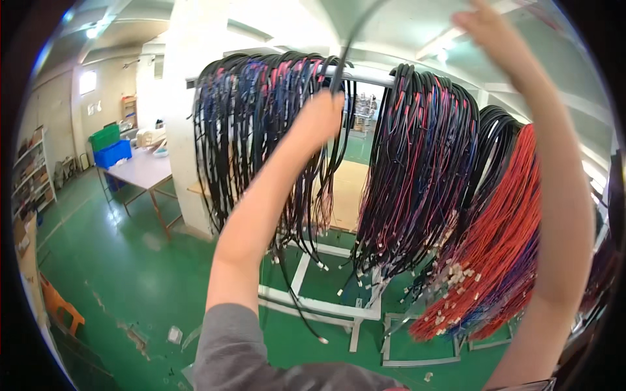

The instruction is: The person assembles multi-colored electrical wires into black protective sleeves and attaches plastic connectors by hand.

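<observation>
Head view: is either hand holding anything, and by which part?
Left hand: a black cable, below the stretch rising out of view. Right hand: blurred, cannot tell.

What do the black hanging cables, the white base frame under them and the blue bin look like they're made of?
Black hanging cables: probably plastic or rubber sheathing, smooth and flexible, judging by their soft bends.
White base frame: likely painted metal, with straight, tube-like bars.
Blue bin: apparently molded plastic, from its uniform colour and boxy form.
</observation>
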A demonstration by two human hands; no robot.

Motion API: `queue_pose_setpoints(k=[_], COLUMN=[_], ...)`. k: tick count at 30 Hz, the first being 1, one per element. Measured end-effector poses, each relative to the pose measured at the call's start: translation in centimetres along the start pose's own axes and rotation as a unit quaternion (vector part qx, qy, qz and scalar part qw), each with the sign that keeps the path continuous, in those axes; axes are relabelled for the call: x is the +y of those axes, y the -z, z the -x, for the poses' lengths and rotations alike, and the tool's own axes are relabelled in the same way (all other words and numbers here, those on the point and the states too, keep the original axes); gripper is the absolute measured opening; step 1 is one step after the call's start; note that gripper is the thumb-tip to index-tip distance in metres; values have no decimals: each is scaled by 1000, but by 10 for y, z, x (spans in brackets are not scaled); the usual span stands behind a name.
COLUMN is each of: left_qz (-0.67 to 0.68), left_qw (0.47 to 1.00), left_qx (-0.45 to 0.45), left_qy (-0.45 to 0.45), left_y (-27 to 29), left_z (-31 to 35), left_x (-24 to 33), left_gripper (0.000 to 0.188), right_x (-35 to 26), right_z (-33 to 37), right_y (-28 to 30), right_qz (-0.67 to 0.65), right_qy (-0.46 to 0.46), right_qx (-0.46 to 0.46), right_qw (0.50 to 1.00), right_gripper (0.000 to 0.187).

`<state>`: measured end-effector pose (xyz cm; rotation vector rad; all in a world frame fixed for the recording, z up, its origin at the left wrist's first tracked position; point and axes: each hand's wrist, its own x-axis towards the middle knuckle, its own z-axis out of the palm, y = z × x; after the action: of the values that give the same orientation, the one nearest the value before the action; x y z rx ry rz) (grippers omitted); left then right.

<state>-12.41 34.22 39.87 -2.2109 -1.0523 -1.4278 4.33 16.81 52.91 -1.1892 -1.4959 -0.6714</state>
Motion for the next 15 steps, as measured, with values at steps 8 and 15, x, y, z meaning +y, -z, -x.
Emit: queue_pose_setpoints(k=[8,15], left_qz=[-164,-206], left_qw=[985,958], left_qx=[-7,47], left_qy=[51,195], left_y=[-88,-141], left_z=[-198,-206], left_x=[-77,-73], left_gripper=[26,37], right_x=[109,65], right_z=[200,277], right_y=[-15,54], right_qz=[-256,-501], right_qy=[-213,-169], right_qx=[-81,136], right_qw=[940,838], right_gripper=[23,57])
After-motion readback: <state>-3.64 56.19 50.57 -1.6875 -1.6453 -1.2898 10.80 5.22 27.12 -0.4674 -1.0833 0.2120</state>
